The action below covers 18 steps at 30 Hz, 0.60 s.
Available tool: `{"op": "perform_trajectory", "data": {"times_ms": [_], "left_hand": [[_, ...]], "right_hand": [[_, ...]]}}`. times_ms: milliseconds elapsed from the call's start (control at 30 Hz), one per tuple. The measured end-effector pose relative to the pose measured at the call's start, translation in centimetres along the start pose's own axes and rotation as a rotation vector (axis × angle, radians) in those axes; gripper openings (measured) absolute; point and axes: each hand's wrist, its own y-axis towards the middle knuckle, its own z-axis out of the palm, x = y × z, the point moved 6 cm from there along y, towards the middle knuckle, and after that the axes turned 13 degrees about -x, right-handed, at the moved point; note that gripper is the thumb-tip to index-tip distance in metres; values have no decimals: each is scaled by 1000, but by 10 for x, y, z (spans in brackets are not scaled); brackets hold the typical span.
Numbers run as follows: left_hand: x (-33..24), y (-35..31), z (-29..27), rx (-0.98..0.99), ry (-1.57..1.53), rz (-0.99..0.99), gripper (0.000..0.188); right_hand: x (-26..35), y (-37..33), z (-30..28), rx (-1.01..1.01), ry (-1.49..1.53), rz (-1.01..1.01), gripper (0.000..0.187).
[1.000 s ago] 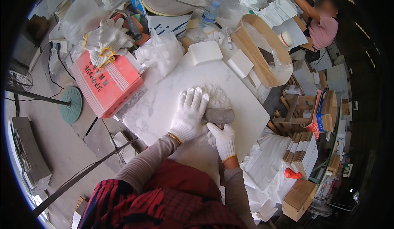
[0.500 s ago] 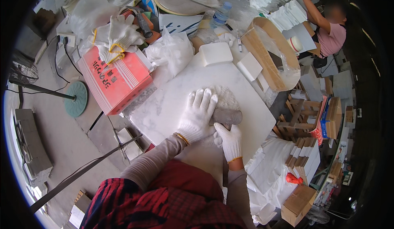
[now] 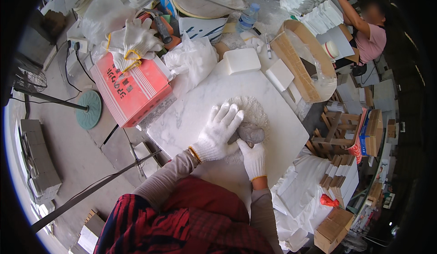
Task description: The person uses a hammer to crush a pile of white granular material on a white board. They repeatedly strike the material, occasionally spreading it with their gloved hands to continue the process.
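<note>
My left hand point(image 3: 217, 133), in a white knitted glove, lies palm down with its fingers stretched forward over the left end of a dark grey rounded block point(image 3: 251, 132). My right hand point(image 3: 253, 159), gloved the same way, grips the near side of this block, its thumb up against it; most of its fingers are hidden. What kind of tool or stone the block is does not show. White powder and crumbs point(image 3: 257, 110) lie heaped around it on a white marble-like slab point(image 3: 177, 126).
Left of the slab stands a red carton point(image 3: 132, 88) with spare gloves point(image 3: 132, 42) on top. Beyond are a plastic bag point(image 3: 193, 58), a white block point(image 3: 242, 61) and a water bottle point(image 3: 247, 17). An open cardboard box point(image 3: 296, 49) borders the right; a person point(image 3: 368, 38) works farther off.
The grey block has turned and tilted, now showing a rounded end instead of its long side. My right hand has turned with it and shifted slightly; the powder patch looks wider.
</note>
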Motion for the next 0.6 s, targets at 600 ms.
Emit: {"op": "perform_trajectory", "data": {"times_ms": [600], "left_hand": [[71,-69,-88,-343,-214,-410,39]], "right_hand": [[-18,2,-2,39,190,203,18]]}}
